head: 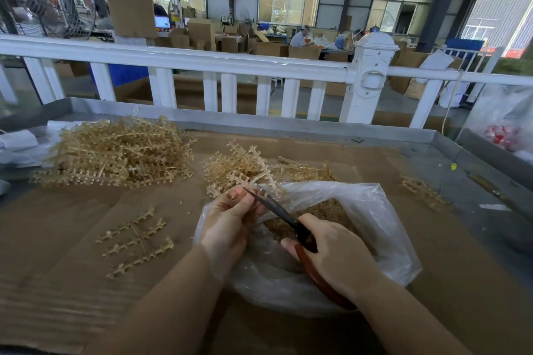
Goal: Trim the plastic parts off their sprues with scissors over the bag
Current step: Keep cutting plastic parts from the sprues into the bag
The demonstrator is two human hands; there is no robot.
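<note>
My left hand (229, 222) pinches a translucent tan plastic sprue (261, 174) that sticks up and away over a clear plastic bag (383, 219). My right hand (337, 253) grips dark scissors (277, 206) with red-brown handles. Their blades are slightly parted at the sprue, close to my left fingertips. Small tan cut parts (326, 210) lie inside the bag.
A large heap of sprues (115, 150) lies at the far left on the cardboard-covered table (72, 239); a smaller heap (230, 166) sits behind the bag. One sprue (137, 242) lies at the left, another (422, 192) at the right. A white fence (202, 62) runs behind the table.
</note>
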